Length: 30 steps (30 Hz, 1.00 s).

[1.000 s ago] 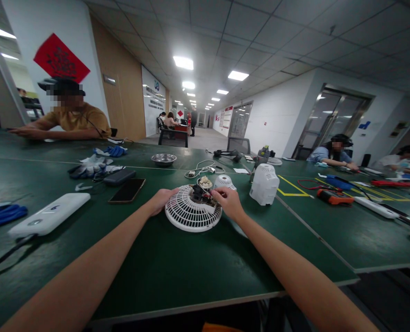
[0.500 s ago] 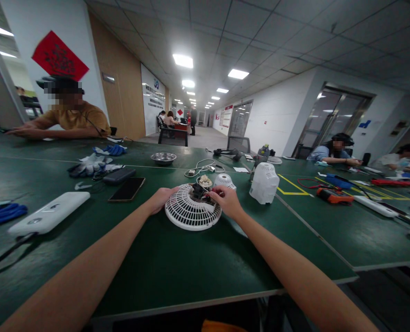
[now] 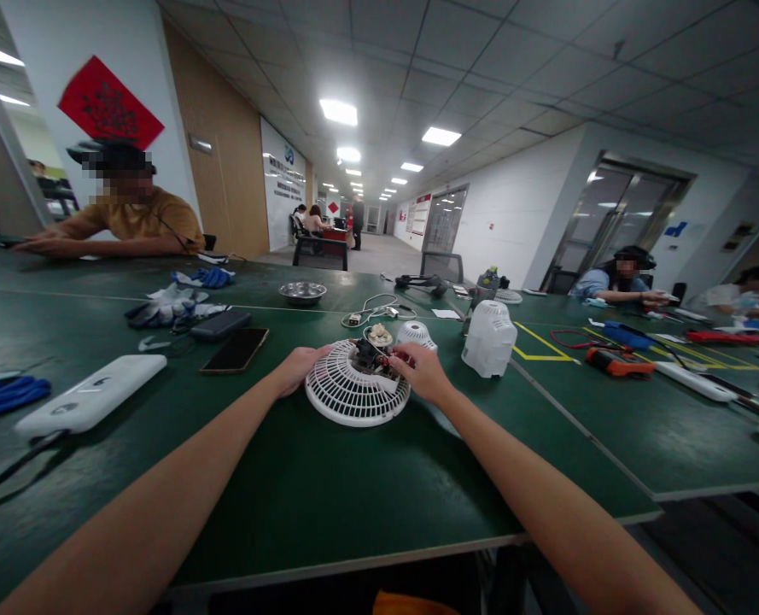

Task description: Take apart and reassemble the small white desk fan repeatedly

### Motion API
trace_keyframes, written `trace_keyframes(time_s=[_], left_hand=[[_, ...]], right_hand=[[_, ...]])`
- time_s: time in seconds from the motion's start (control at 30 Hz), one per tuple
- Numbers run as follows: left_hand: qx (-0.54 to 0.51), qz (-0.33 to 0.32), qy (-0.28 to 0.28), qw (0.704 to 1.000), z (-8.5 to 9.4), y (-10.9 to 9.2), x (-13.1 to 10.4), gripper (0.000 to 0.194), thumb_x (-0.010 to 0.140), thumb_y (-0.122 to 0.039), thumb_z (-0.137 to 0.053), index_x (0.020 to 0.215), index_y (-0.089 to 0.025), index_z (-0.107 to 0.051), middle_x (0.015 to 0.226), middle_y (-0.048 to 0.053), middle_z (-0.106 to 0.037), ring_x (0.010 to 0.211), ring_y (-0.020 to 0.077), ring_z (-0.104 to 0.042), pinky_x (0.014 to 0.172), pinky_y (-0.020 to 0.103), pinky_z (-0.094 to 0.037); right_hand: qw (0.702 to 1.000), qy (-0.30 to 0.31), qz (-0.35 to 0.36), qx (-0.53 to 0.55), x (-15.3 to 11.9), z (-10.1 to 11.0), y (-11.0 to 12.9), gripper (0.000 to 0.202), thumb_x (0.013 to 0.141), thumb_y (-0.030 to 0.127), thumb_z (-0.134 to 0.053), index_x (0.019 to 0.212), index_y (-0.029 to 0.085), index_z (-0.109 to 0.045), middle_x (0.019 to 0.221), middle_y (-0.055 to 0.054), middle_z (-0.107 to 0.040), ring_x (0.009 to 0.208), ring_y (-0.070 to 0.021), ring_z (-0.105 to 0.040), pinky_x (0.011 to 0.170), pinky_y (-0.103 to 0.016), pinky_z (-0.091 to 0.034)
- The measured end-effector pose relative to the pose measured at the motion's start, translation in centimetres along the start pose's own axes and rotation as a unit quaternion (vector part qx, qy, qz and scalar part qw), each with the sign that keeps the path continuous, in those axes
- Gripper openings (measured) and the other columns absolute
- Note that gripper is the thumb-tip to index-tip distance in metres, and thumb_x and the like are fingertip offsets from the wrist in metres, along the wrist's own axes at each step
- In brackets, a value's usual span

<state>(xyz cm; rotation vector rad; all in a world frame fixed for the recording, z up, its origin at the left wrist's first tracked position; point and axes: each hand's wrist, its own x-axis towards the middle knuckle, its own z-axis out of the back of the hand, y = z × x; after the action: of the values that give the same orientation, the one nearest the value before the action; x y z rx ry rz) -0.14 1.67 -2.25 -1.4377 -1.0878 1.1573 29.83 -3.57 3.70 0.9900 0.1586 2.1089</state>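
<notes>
One white grille (image 3: 347, 406) lies on worktop (image 3: 353, 495), dark parts (image 3: 367, 354) sitting toward its far side. Judged best handling: left hand (image 3: 297, 371) steadies the rim, right hand (image 3: 420, 371) works with small, light moves so nothing gets tugged. Left grip touches grille's left edge; fingers partly hidden, can't tell how far closed. Right grip: thumb and fingertips drawn near together at right side of dark parts; can't tell if anything's pinched. Grille sits between both grips.
</notes>
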Motion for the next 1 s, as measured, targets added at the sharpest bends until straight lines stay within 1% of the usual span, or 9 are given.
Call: trace_keyframes(time_s=[0.1, 0.2, 0.4, 0.57, 0.73, 0.87, 1.0], left_hand=[[-0.010, -0.001, 0.000, 1.000, -0.01, 0.05, 0.11, 0.046, 0.070, -0.048, -0.076, 0.093, -0.008, -0.072, 0.074, 0.010, -0.072, 0.061, 0.0181, -0.065, 0.056, 0.030, -0.048], [-0.007, -0.002, -0.003, 1.000, 0.10, 0.28, 0.34, 0.046, 0.070, -0.048, -0.076, 0.093, -0.008, -0.071, 0.073, 0.010, -0.072, 0.061, 0.0186, -0.065, 0.056, 0.030, -0.048], [-0.001, -0.005, 0.001, 1.000, 0.23, 0.30, 0.33, 0.044, 0.071, -0.048, -0.075, 0.091, -0.009, -0.071, 0.074, 0.010, -0.072, 0.063, 0.0185, -0.065, 0.055, 0.030, -0.048], [-0.001, 0.000, -0.001, 1.000, -0.03, -0.19, -0.20, 0.041, 0.072, -0.046, -0.075, 0.090, -0.009, -0.071, 0.072, 0.009, -0.071, 0.062, 0.0182, -0.065, 0.055, 0.029, -0.048], [-0.005, -0.008, 0.010, 1.000, 0.07, 0.00, -0.19, 0.044, 0.072, -0.049, -0.075, 0.091, -0.009, -0.070, 0.072, 0.009, -0.071, 0.062, 0.0174, -0.065, 0.056, 0.029, -0.048], [0.002, -0.007, 0.001, 1.000, 0.12, 0.12, -0.04, 0.047, 0.070, -0.051, -0.075, 0.090, -0.009, -0.071, 0.072, 0.009, -0.071, 0.060, 0.0176, -0.065, 0.055, 0.029, -0.047], [0.011, -0.003, -0.005, 1.000, -0.11, -0.12, -0.26, 0.047, 0.070, -0.051, -0.075, 0.090, -0.009, -0.071, 0.071, 0.009, -0.071, 0.060, 0.0178, -0.064, 0.055, 0.029, -0.047]], right_hand=[[0.999, 0.008, 0.026, -0.018, -0.04, 0.30, 0.10, 0.028, 0.091, 0.037, -0.058, 0.105, 0.017, -0.070, 0.092, -0.007, -0.069, 0.081, -0.0174, -0.060, 0.076, -0.031, -0.044], [0.999, 0.010, 0.031, -0.017, -0.05, 0.42, 0.18, 0.028, 0.090, 0.039, -0.059, 0.103, 0.017, -0.071, 0.091, -0.007, -0.068, 0.082, -0.0178, -0.060, 0.076, -0.031, -0.044], [0.999, 0.020, 0.025, -0.015, -0.01, 0.37, 0.06, 0.022, 0.090, 0.035, -0.059, 0.095, 0.016, -0.069, 0.086, -0.005, -0.066, 0.079, -0.0166, -0.058, 0.074, -0.029, -0.042], [0.999, 0.020, 0.042, -0.010, 0.01, 0.32, -0.19, 0.018, 0.090, 0.032, -0.059, 0.087, 0.017, -0.068, 0.083, -0.004, -0.065, 0.078, -0.0161, -0.057, 0.074, -0.028, -0.042], [0.999, 0.014, 0.052, -0.005, -0.03, 0.08, 0.12, 0.031, 0.094, 0.037, -0.052, 0.072, 0.018, -0.064, 0.075, -0.003, -0.062, 0.074, -0.0154, -0.056, 0.073, -0.028, -0.042], [0.999, 0.000, 0.031, -0.010, -0.06, -0.08, 0.54, 0.028, 0.091, 0.037, -0.056, 0.071, 0.018, -0.062, 0.074, -0.003, -0.062, 0.071, -0.0150, -0.055, 0.069, -0.028, -0.042], [0.998, -0.052, -0.014, -0.013, -0.14, 0.04, 0.81, 0.020, 0.084, 0.037, -0.064, 0.076, 0.018, -0.060, 0.073, -0.001, -0.061, 0.067, -0.0145, -0.053, 0.065, -0.027, -0.042]])
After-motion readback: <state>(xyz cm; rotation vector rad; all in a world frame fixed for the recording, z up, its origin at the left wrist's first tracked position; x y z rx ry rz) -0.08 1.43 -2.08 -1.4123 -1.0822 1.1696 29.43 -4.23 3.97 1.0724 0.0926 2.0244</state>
